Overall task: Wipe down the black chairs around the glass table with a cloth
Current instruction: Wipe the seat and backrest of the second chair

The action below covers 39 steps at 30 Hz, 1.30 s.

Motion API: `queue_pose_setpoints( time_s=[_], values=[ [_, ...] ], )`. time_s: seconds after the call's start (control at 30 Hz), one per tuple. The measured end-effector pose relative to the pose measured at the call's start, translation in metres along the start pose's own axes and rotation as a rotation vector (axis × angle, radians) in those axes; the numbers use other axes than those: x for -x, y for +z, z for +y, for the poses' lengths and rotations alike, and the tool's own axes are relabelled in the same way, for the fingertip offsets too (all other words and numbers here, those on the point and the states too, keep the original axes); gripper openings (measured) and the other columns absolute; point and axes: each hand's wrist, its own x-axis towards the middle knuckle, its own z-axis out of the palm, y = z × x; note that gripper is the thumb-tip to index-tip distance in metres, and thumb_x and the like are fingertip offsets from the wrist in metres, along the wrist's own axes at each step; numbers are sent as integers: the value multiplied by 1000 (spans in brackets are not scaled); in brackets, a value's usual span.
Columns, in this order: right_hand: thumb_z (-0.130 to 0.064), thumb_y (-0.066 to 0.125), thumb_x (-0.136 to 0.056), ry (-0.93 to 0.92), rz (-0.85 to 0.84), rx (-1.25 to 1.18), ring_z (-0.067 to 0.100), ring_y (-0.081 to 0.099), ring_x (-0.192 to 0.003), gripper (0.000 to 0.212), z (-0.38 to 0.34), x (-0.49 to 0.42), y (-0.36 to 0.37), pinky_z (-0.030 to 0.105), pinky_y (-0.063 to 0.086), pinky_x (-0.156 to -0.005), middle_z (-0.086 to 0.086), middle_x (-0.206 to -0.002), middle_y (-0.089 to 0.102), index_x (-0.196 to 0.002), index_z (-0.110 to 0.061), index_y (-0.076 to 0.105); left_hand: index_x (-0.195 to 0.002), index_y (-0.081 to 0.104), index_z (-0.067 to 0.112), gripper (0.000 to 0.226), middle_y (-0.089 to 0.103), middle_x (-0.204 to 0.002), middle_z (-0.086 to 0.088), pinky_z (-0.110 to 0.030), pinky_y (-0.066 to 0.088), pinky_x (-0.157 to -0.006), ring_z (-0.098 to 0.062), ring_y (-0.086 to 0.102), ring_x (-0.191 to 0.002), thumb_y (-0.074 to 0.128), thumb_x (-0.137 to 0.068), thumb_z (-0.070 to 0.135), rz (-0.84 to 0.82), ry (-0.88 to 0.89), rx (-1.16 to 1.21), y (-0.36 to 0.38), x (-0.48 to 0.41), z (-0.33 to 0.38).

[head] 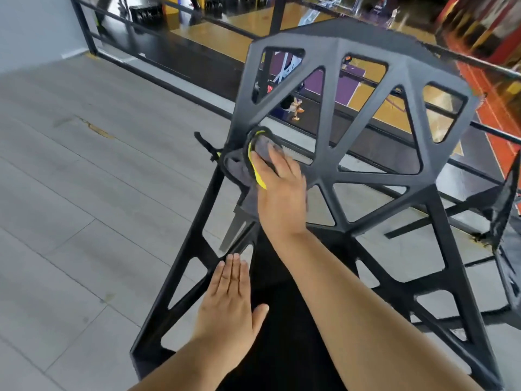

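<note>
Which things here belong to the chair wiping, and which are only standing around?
Belong to the job:
black chair
grey cloth
right hand, pressing the cloth on the chair
left hand, fingers straight, near the seat

Only around:
railing
grey floor
sports court below

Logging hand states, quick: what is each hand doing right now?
Left hand: open, fingers straight, holding nothing.
Right hand: open, flat, pressing the grey cloth against the black chair.
</note>
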Motion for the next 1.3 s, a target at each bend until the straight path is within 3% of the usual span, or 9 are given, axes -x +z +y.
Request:
queue_pose_setpoints(
  time_s=[0.2,0.33,0.47,0.6,0.7,0.83,1.03,1.17,1.3],
  values=[
    [3,55,-74,-94,-247,235,29,35,-130,57,35,16,25,44,37,-95,7,-143,48,-127,-17,61,-130,47,-5,70,51,-134,-20,-36,17,-107,-27,48,-126,7,-99,43,55,-16,91,2,-4,-5],
    [10,53,-80,95,-434,283,26,27,-140,66,63,29,12,44,25,-106,6,-150,37,-140,-18,47,-130,47,-4,70,50,-135,-19,-37,15,-108,-26,48,-127,8,-98,43,54,-7,99,5,-7,-4],
    [1,36,-81,-65,-29,165,26,45,-110,50,38,14,5,46,49,-87,13,-120,62,-120,-12,65,-128,48,-8,74,49,-134,-23,-39,14,-108,-30,48,-126,7,-98,45,67,9,61,5,-7,-6],
    [5,50,-83,-316,259,83,26,47,-110,41,13,-19,4,40,47,-86,13,-115,66,-114,-13,70,-127,49,-9,74,49,-134,-23,-39,15,-108,-30,49,-126,7,-98,45,68,1,60,4,-8,-6],
    [6,58,-72,-395,40,166,27,44,-111,48,21,-30,18,47,50,-82,12,-117,65,-113,-16,70,-127,49,-9,74,49,-134,-23,-40,17,-107,-31,48,-126,7,-99,45,81,3,58,4,-6,-6],
    [12,52,-57,-198,-24,260,27,42,-103,59,80,-14,-6,46,53,-73,13,-109,66,-105,-16,73,-129,48,-9,73,48,-135,-24,-40,18,-108,-32,47,-126,7,-99,44,91,17,63,5,-6,-6],
    [13,73,-39,-165,-263,556,31,37,-93,62,127,0,-49,44,49,-68,13,-98,62,-97,-10,72,-126,51,-9,74,51,-132,-24,-39,13,-111,-33,49,-125,7,-99,44,70,21,59,4,-7,-6],
    [6,53,-65,-62,21,526,29,37,-92,43,118,0,-65,38,47,-68,15,-103,64,-99,-11,74,-124,52,-11,75,53,-129,-26,-39,12,-113,-34,51,-123,6,-99,44,77,17,44,7,-8,-7],
    [10,38,-75,-158,326,444,31,46,-93,57,89,-62,-67,36,46,-70,16,-118,60,-118,-13,66,-124,53,-10,75,52,-129,-26,-41,14,-112,-34,48,-125,7,-99,45,93,14,32,9,-8,-7]
  ],
)
